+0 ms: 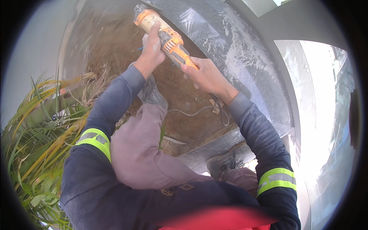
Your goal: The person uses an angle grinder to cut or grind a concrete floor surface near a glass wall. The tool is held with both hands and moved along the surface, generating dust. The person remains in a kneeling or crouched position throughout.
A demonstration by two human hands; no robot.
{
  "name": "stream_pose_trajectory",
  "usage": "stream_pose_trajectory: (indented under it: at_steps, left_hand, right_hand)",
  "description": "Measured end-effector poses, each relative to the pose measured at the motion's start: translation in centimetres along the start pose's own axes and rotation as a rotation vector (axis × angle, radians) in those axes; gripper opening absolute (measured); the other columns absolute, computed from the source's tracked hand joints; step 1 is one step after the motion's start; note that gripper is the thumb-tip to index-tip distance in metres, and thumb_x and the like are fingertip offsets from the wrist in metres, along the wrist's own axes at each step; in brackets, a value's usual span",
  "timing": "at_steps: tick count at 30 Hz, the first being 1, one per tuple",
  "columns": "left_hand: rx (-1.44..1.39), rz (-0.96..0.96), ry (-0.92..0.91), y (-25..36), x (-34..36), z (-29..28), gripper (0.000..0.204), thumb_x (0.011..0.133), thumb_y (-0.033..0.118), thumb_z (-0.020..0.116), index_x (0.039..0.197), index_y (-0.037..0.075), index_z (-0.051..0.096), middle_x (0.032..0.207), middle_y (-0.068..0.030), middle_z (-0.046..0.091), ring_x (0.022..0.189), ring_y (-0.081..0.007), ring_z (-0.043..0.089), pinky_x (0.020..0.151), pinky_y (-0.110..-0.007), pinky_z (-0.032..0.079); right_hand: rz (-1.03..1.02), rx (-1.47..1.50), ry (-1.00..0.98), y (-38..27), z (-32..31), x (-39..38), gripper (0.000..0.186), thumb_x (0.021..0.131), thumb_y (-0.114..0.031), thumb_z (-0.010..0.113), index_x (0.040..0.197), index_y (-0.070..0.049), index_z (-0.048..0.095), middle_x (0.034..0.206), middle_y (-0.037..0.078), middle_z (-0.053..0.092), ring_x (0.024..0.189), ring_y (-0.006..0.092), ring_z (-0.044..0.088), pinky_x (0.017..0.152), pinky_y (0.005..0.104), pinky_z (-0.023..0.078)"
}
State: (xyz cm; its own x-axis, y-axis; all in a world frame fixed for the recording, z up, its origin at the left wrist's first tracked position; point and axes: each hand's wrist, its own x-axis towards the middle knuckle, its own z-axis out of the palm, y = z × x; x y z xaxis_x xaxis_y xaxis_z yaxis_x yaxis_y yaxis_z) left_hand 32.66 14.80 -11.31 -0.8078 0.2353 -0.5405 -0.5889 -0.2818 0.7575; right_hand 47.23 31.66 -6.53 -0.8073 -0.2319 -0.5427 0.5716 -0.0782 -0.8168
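I hold a dusty orange and grey power tool [172, 42] at an angle, its head pointing away toward the top. My left hand [152, 50] is closed round the body of the tool, with the thumb along it. Lower down, my right hand [205, 76] wraps round the rear handle. Beside the tool is a dark stone surface [230, 38] streaked with pale dust. A cable [180, 111] and small tan pieces [215, 107] lie on the brown dirt [115, 42] beneath my arms. Whether the tool's head touches the stone, I cannot tell.
Leafy plants [42, 142] crowd the left beside a pale wall [34, 46]. My boots stand below, one in the dirt, one near a stone edge [191, 157]. A grey frame and bright pale ledge [310, 115] run along the right.
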Motion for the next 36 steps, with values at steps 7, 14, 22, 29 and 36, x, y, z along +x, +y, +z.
stream_pose_trajectory:
  at_steps: [7, 14, 22, 29, 36]
  left_hand:
    - [-0.273, -0.114, -0.109, -1.7, 1.1, -1.6, 0.037, 0.104, 0.034, 0.056, 0.119, 0.001, 0.048, 0.101, -0.0173, 0.064, 0.088, -0.0292, 0.07, 0.078, -0.047, 0.061]
    - [-0.258, -0.071, -0.041, -1.9, 3.2, -2.5, 0.036, 0.101, 0.031, 0.064, 0.118, 0.004, 0.048, 0.096, -0.0151, 0.063, 0.084, -0.0273, 0.069, 0.071, -0.047, 0.061]
    - [-0.209, -0.057, 0.047, -2.4, -0.2, 0.0, 0.036, 0.101, 0.03, 0.062, 0.122, 0.005, 0.045, 0.101, -0.0141, 0.062, 0.085, -0.0271, 0.069, 0.072, -0.048, 0.062]
    - [-0.206, -0.074, 0.012, -2.9, -2.2, 0.5, 0.034, 0.102, 0.03, 0.06, 0.121, 0.005, 0.046, 0.101, -0.0138, 0.061, 0.086, -0.0275, 0.069, 0.072, -0.049, 0.062]
    - [-0.183, -0.041, 0.017, -2.1, -0.5, 0.1, 0.034, 0.103, 0.03, 0.059, 0.117, 0.002, 0.048, 0.098, -0.0139, 0.062, 0.085, -0.0281, 0.068, 0.074, -0.049, 0.061]
  right_hand:
    - [-0.002, 0.076, -0.021, 1.9, 0.0, 1.8, 0.041, 0.104, -0.033, 0.063, 0.128, 0.0, 0.066, 0.084, 0.001, 0.062, 0.057, 0.0053, 0.051, 0.051, 0.0231, 0.042]
    - [-0.005, 0.052, -0.031, 0.7, 0.0, 2.9, 0.038, 0.102, -0.032, 0.062, 0.115, 0.003, 0.065, 0.083, 0.004, 0.063, 0.056, 0.007, 0.054, 0.049, 0.0253, 0.043]
    - [-0.023, 0.007, -0.021, 1.7, -0.3, 0.6, 0.037, 0.101, -0.031, 0.062, 0.112, 0.003, 0.065, 0.081, 0.004, 0.063, 0.055, 0.0079, 0.054, 0.049, 0.027, 0.044]
    - [-0.027, -0.039, -0.012, 1.8, -0.3, -1.9, 0.035, 0.102, -0.031, 0.06, 0.112, 0.003, 0.066, 0.08, 0.003, 0.064, 0.055, 0.008, 0.055, 0.052, 0.0275, 0.045]
    - [-0.007, -0.03, -0.001, 0.7, -0.4, -0.2, 0.037, 0.103, -0.032, 0.059, 0.114, 0.002, 0.067, 0.082, 0.003, 0.065, 0.054, 0.0084, 0.054, 0.049, 0.0272, 0.044]
